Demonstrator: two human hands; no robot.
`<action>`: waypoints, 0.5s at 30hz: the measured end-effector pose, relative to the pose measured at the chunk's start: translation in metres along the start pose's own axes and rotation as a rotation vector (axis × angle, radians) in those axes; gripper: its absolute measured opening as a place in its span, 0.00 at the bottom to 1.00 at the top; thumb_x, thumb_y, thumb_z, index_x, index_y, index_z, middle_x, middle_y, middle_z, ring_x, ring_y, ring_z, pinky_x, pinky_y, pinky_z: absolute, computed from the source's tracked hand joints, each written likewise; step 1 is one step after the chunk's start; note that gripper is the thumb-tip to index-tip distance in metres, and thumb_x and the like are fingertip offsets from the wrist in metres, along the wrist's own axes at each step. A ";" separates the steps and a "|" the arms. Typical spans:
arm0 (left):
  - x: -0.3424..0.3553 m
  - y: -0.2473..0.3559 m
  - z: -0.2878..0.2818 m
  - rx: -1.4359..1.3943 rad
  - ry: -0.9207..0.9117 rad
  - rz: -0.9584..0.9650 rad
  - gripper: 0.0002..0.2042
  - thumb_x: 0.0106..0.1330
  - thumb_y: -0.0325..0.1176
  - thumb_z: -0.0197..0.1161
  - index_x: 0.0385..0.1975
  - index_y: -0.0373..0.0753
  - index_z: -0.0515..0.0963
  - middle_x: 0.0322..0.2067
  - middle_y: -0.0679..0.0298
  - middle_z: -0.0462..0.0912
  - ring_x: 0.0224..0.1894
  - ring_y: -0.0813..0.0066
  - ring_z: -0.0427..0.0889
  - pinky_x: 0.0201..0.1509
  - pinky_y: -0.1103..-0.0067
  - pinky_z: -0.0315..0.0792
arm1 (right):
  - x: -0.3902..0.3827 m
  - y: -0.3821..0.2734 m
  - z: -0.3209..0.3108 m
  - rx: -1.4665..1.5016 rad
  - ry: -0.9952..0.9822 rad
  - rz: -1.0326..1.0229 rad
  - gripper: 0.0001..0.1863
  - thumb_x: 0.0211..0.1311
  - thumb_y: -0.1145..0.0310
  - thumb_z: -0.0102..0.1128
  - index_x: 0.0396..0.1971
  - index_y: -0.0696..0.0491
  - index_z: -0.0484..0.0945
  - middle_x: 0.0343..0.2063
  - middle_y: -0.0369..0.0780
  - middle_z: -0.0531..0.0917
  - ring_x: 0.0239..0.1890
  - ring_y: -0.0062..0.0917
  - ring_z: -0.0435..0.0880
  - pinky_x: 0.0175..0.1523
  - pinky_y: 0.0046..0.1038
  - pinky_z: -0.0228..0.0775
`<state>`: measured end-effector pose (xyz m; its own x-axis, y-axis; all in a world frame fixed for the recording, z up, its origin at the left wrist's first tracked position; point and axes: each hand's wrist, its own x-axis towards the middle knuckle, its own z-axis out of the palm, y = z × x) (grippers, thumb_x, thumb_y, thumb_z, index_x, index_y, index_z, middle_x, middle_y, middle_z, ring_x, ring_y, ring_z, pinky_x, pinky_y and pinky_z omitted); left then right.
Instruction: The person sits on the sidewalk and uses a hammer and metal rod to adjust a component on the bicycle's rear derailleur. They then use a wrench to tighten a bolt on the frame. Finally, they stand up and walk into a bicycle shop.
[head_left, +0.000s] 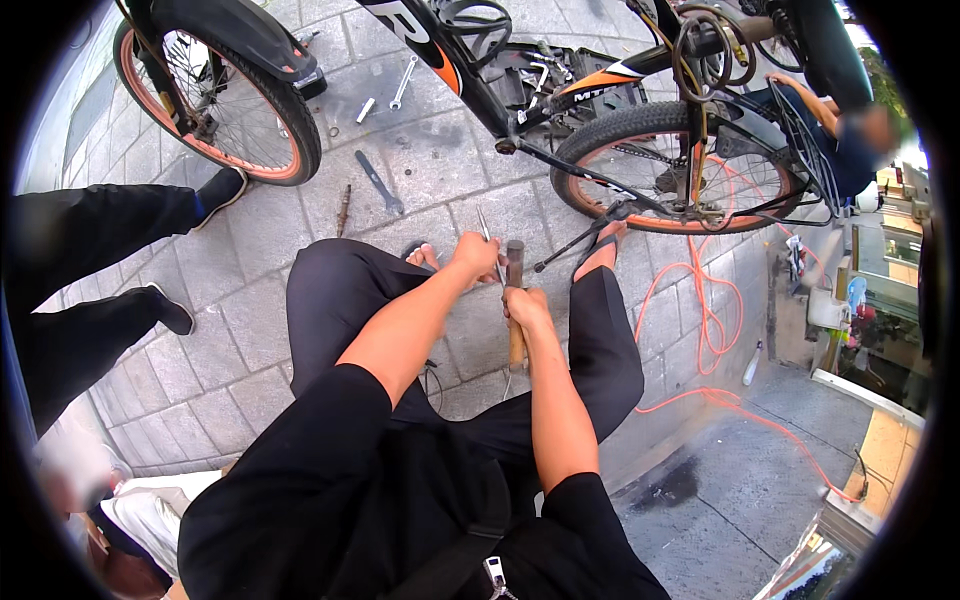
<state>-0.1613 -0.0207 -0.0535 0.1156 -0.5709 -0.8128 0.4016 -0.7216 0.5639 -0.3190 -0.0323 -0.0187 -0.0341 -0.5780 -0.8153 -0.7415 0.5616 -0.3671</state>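
Lettering (592,97), white, marks one black-and-orange bicycle frame (446,72); two wheels (307,140) counted. Right hand (526,303) closed round one wooden-handled hammer (516,343) between the knees; left hand (477,258) closed on one slim metal tool (483,222).

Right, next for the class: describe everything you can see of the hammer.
The hammer has a small dark-grey head that looks like metal, and a straight brown handle that looks like wood. It is held in front of the person, head at the far end, handle end toward them. The right hand closes around the handle, hiding its middle. The left hand is close beside the hammer; whether they touch is unclear.
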 end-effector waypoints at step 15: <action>0.010 -0.060 -0.004 1.070 0.030 0.096 0.21 0.68 0.41 0.63 0.53 0.31 0.77 0.51 0.43 0.84 0.57 0.50 0.84 0.58 0.60 0.78 | 0.004 0.060 0.036 -0.632 0.195 -0.213 0.25 0.63 0.61 0.59 0.58 0.56 0.76 0.56 0.54 0.80 0.60 0.50 0.79 0.64 0.45 0.72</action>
<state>-0.1809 0.0185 -0.0965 0.1323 -0.6442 -0.7534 -0.6127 -0.6506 0.4487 -0.3401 0.0205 -0.0599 0.0793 -0.7663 -0.6376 -0.9914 0.0061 -0.1307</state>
